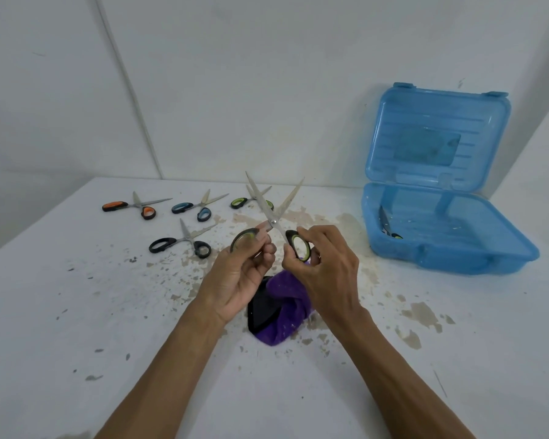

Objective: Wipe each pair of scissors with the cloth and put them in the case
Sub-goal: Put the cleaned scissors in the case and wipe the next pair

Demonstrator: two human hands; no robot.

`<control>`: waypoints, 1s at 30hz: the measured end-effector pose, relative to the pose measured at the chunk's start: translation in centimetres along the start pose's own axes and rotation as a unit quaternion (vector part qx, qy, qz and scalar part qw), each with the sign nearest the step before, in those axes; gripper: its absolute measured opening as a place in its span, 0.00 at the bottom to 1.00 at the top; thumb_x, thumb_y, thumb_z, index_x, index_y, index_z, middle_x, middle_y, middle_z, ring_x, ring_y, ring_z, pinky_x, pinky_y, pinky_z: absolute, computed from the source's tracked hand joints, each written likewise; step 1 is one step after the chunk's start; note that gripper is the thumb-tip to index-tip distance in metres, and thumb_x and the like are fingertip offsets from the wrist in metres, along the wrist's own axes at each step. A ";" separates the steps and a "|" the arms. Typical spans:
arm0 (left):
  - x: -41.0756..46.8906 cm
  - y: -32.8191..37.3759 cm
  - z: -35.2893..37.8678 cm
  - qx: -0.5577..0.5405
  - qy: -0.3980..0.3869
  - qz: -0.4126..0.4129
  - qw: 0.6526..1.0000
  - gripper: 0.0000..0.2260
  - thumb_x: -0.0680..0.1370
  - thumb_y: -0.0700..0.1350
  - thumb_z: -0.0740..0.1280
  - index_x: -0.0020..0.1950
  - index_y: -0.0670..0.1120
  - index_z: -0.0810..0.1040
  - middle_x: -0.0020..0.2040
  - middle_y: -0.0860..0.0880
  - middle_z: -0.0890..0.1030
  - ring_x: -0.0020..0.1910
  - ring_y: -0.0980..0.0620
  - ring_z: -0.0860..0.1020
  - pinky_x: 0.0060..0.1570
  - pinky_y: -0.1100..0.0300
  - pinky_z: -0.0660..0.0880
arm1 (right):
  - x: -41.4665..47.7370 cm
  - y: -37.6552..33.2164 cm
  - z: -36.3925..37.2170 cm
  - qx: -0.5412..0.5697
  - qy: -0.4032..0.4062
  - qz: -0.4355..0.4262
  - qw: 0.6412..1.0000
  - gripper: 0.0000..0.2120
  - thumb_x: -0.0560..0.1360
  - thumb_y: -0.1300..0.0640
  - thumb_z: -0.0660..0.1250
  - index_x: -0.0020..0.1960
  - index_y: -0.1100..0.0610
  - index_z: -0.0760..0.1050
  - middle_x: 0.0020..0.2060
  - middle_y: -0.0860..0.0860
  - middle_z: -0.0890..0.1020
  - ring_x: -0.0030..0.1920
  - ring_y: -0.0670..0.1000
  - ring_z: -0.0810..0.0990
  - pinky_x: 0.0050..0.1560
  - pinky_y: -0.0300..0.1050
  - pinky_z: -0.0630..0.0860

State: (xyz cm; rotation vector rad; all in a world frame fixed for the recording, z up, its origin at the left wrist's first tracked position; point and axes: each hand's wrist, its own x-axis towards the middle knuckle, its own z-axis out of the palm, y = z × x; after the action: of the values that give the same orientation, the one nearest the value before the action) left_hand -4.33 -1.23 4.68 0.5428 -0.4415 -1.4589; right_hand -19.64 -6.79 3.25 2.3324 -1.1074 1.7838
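Both forearms reach in over the near edge of the chipped white table [76,312], which runs widest toward its near left corner. Next comes one purple-and-black cloth [286,299], bunched mid-surface, right below the hands. Above it, the left hand [241,274] pinches one green-lined loop and the right hand [327,274] pinches the other, holding the green-handled scissors [274,220] in the air, blades spread wide and tips pointing away.

Six pairs in all. Further left lie black scissors [181,243]. Along the far edge are orange scissors [130,206], blue scissors [191,208] and a second green pair [240,202], all of them open. In the far right corner, against the wall, stands one blue plastic case [457,261] with its lid [438,137] upright. One dark pair [385,226] lies inside by its left wall. A label in the lid is too blurred to read.
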 end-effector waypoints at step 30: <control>0.5 -0.6 0.5 0.077 0.139 0.115 0.981 0.06 0.79 0.37 0.71 0.54 0.37 0.81 0.51 0.39 0.87 0.50 0.45 0.87 0.47 0.56 0.84 | 2.0 4.2 -2.7 -0.065 -0.452 0.334 0.825 0.35 0.72 0.25 0.57 0.27 0.53 0.79 0.23 0.46 0.80 0.33 0.48 0.78 0.45 0.46 0.75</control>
State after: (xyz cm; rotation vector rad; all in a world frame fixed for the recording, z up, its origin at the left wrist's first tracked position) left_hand -5.03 -1.75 4.68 0.7817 -0.3835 -1.1143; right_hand -23.97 -9.93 4.23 2.9543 -2.2671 0.4342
